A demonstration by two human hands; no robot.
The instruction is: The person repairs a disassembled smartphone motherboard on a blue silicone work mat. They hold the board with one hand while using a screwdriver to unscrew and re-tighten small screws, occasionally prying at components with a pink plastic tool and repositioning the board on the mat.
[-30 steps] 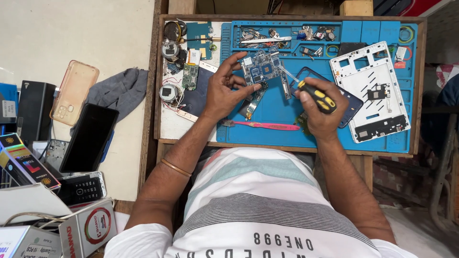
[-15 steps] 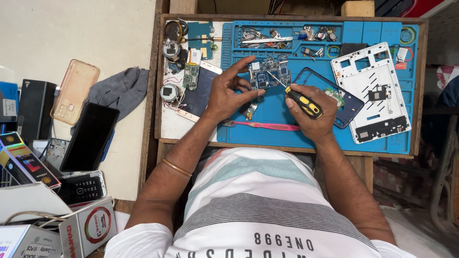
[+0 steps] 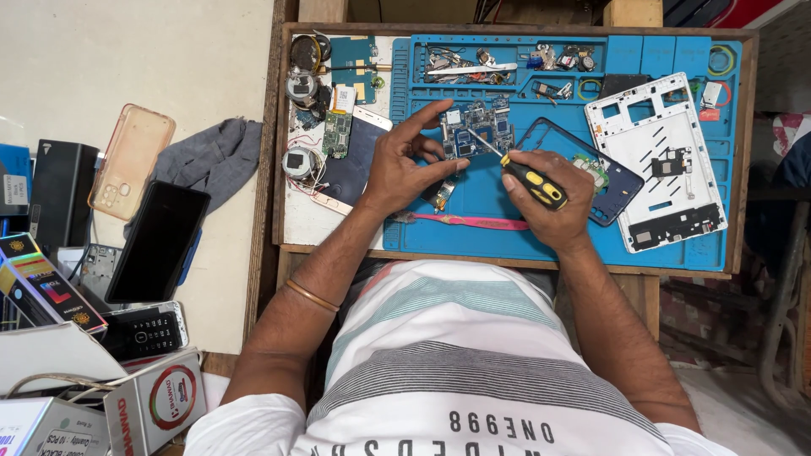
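Observation:
My left hand (image 3: 407,169) rests on the blue work mat (image 3: 507,241), with its fingers holding down a blue phone circuit board (image 3: 475,129). My right hand (image 3: 542,203) grips a black and yellow screwdriver (image 3: 530,180), whose metal tip touches the board. A dark blue phone frame (image 3: 601,173) lies just right of the right hand. Below both hands lies a pink pry tool (image 3: 473,222). A phone with a dark screen (image 3: 353,165) sits under my left wrist.
A white tablet back panel (image 3: 663,160) lies at the mat's right. Small parts and tweezers (image 3: 469,70) fill the mat's top trays. On the left table lie a grey cloth (image 3: 211,160), a clear phone case (image 3: 131,160), a black phone (image 3: 159,241) and several boxes (image 3: 51,291).
My right hand has turned the screwdriver and brought its tip up-left onto the circuit board. My left hand has shifted slightly on the board.

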